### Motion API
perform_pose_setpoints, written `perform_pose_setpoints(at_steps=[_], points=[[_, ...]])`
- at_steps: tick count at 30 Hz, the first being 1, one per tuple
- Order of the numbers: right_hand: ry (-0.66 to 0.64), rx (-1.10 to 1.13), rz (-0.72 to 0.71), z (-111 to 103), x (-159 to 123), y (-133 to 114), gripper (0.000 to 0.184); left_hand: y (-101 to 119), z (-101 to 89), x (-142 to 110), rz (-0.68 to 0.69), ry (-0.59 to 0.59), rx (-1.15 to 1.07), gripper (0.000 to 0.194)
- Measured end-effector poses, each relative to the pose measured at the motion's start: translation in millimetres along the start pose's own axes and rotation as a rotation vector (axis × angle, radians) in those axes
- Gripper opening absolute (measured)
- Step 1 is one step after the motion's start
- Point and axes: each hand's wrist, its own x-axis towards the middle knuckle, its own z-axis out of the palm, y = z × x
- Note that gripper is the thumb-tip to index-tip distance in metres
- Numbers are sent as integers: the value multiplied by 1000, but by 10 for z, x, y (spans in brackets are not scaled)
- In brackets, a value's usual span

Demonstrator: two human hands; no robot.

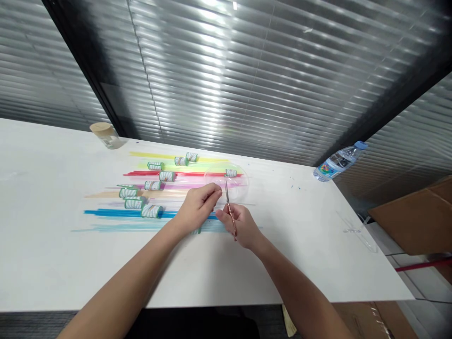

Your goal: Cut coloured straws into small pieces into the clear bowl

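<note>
My right hand (243,227) is closed around a pair of scissors (228,200) with copper-coloured handles. Their slim blades point away from me and look nearly together. Just left of the blades, my left hand (198,206) has its fingers pinched; whatever lies between them is too small to make out. Beneath and beyond both hands lie bundles of thin coloured strips, among them blue strips (109,213), red strips (144,173) and yellow strips (155,155). Printed paper bands (151,211) sit on several bundles. Past my fingertips rests a clear round dish (247,181), partly hidden.
A jar with a tan lid (108,136) stands at the back left of the white table (52,245). On the right are a water bottle (337,162) and a clear plastic piece (353,230). Tiny blue scraps (293,187) dot the back. Cardboard (413,221) lies beyond the right edge.
</note>
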Motion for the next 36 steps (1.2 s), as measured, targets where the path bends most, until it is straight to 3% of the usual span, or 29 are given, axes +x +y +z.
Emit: perform_pose_setpoints(at_steps=[11, 16, 28, 36], points=[[-12, -24, -19, -21, 7, 2, 57, -5, 9, -5, -10, 28, -35, 31], [8, -24, -38, -18, 6, 2, 57, -17, 8, -18, -3, 53, -54, 22], [16, -40, -43, -19, 9, 11, 57, -56, 31, -18, 103, 130, 81, 14], [21, -46, -25, -17, 5, 5, 57, -10, 11, -28, 75, 132, 58, 16]])
